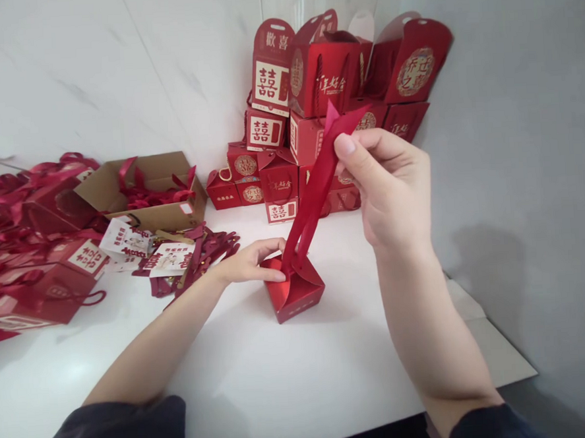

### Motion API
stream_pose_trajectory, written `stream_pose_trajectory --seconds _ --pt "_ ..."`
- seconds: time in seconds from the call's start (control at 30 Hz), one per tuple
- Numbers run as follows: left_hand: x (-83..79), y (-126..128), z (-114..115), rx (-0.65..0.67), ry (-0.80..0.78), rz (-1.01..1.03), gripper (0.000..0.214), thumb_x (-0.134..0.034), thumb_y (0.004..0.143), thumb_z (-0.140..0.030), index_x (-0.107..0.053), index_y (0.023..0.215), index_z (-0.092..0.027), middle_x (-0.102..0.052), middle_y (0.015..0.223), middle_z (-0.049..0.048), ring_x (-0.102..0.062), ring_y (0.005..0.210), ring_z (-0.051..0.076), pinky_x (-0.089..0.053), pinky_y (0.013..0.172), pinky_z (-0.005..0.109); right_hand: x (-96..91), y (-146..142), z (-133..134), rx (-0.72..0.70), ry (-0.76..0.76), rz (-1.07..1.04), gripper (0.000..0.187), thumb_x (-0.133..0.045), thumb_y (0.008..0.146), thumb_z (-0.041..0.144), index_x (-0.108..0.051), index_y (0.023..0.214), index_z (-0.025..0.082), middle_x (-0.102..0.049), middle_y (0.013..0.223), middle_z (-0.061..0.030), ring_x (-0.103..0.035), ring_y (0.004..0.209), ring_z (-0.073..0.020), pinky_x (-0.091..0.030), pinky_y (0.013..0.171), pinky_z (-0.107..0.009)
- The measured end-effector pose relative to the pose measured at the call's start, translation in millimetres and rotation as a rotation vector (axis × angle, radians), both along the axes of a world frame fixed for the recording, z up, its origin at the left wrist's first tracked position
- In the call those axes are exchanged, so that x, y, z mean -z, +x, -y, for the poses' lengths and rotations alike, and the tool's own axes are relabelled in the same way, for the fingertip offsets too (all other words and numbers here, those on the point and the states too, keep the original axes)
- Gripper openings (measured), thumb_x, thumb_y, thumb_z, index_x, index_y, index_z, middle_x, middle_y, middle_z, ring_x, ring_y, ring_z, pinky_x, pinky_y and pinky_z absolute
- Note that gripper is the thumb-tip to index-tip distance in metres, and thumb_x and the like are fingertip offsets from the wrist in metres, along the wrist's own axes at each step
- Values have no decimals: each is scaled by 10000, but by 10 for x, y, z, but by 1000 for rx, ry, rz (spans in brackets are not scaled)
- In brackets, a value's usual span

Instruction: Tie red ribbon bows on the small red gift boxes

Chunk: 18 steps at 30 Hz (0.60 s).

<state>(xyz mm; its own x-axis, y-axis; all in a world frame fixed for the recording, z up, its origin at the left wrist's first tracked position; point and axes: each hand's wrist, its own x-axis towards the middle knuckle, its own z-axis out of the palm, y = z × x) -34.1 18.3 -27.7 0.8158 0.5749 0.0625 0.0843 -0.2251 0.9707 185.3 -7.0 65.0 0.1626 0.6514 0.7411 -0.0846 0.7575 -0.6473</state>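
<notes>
A small red gift box [297, 295] stands on the white table [263, 379] in front of me. My left hand [248, 262] rests on the box's left top edge, fingers curled against it. A red ribbon [313, 191] runs up from the box's top. My right hand [387, 183] is raised above and right of the box, pinching the ribbon's upper end between thumb and fingers and holding it taut.
A stack of finished red gift boxes [316, 112] stands against the back wall. An open cardboard carton [146, 188] with ribbons sits at left, with flat red boxes and ribbons [32, 261] and printed cards [169, 258] beside it. The table's edge [504, 358] lies at right.
</notes>
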Motion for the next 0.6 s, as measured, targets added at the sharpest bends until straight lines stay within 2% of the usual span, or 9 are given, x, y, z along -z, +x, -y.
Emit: stream_pose_trajectory --seconds 0.07,0.13,0.27,0.4,0.5,0.6 --pt "16 30 19 -17 81 -15 285 -765 684 -209 -582 895 -152 -639 1115 129 -584 1080 258 -400 1000 432 36 -19 8 -9 -10 -7 157 -632 849 355 -669 786 215 -591 698 45 -655 764 -121 -534 700 -262" --pt "39 61 29 -9 94 2 298 -766 683 -169 -579 914 -152 -638 1143 139 -576 1118 259 -397 1014 431 49 -24 32 -15 -21 2 149 -637 848 344 -670 780 216 -595 698 45 -654 770 -122 -538 716 -266" --pt "124 114 50 14 -27 78 319 -739 718 -148 -573 990 -143 -637 1179 172 -597 1116 259 -447 967 428 27 -14 73 10 -17 9 115 -635 852 301 -671 774 224 -601 705 51 -648 746 -111 -529 715 -260" --pt "205 142 59 7 -103 93 353 -743 725 -160 -588 1041 -140 -655 1165 177 -624 1078 250 -486 911 401 -1 -24 80 38 8 -14 101 -649 840 228 -666 741 217 -597 671 57 -615 662 -87 -498 643 -231" --pt "232 145 27 -1 -65 83 263 -753 718 -174 -655 960 -147 -672 1146 162 -630 1069 254 -479 925 403 -14 -30 80 47 15 -10 116 -650 839 215 -651 723 214 -593 665 53 -601 640 -88 -492 632 -237" --pt "253 146 -28 19 57 59 153 -746 729 -193 -731 879 -163 -706 1074 140 -590 1131 260 -430 1000 423 -24 -19 79 42 -4 -1 123 -650 845 234 -644 723 218 -596 675 49 -608 664 -98 -503 672 -254"
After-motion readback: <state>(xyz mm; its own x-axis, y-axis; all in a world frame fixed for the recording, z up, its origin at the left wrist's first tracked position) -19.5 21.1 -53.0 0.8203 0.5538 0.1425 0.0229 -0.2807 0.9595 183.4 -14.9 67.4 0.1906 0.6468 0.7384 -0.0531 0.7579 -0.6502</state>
